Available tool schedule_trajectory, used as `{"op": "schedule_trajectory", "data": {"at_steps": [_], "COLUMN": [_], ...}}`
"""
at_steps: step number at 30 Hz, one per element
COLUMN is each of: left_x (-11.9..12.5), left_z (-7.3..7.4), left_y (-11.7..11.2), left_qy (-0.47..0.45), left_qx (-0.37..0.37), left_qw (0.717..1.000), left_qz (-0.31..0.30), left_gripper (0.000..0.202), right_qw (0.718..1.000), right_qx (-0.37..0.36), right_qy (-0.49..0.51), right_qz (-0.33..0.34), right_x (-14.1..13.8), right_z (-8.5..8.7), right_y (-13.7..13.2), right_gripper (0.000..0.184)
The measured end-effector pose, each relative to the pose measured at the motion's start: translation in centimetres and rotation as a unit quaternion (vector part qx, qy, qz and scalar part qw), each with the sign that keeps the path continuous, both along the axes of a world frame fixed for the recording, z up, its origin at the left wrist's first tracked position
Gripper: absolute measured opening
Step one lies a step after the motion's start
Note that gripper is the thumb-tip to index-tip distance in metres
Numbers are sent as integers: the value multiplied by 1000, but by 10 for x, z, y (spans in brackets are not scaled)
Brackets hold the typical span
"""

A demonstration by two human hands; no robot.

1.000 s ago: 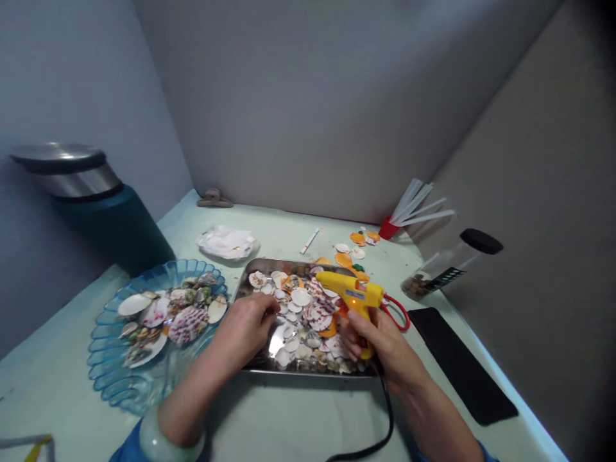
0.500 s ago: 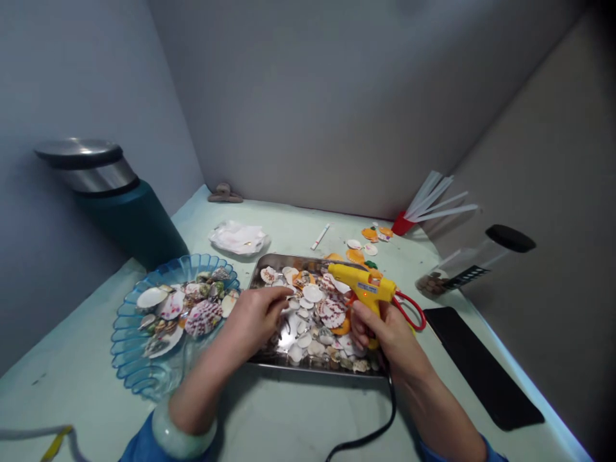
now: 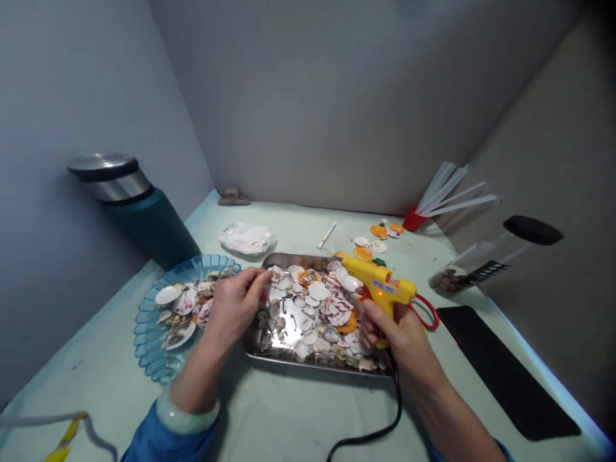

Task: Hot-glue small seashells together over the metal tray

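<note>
My right hand [image 3: 392, 327] is wrapped around a yellow glue gun [image 3: 380, 282], its nozzle aimed left over the metal tray [image 3: 308, 363]. A small light glows on the gun's body, and a black cord [image 3: 370, 440] runs down from its handle. White, striped and orange seashells [image 3: 337, 311] fill much of the tray. At the tray's left side, my left hand [image 3: 238, 301] is held with thumb and index finger pinched together. What is between those fingertips, if anything, is too small to make out. Behind that hand is a blue scalloped plate [image 3: 144, 340] of more shells.
A teal bottle [image 3: 149, 224] stands at the left. Behind the tray lie a white packet [image 3: 247, 239], a thin white stick [image 3: 327, 235] and several loose shells [image 3: 363, 254]. Glue sticks [image 3: 443, 192] stand in a red cup [image 3: 414, 219]. A clear jar [image 3: 481, 260] and black phone-like slab [image 3: 505, 369] are at right.
My left hand has moved left and slightly up, from over the shells to the tray's left edge. My right hand keeps the glue gun over the tray. The whole view has shifted a little.
</note>
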State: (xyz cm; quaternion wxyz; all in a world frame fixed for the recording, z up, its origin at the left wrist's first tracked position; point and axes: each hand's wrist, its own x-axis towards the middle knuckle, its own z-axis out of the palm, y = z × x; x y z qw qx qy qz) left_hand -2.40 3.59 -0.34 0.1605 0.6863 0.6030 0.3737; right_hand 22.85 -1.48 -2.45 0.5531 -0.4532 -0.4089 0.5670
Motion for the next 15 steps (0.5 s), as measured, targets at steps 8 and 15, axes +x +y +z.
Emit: {"op": "schedule_trajectory", "data": {"at_steps": [8, 15], "left_x": [-1, 21], "left_z": [10, 8], "left_y": [-5, 2], "left_qy": [220, 399], "left_qx": [48, -14], "left_qw": [971, 902], "left_qz": [-84, -163], "left_gripper": [19, 16], "right_qw": [1000, 1000], "right_qx": [-1, -5], "right_qy": [-10, -21], "right_qz": [4, 0], "right_x": [0, 1], "right_z": [-2, -1], "right_y": [1, 1], "right_gripper": [26, 31]}}
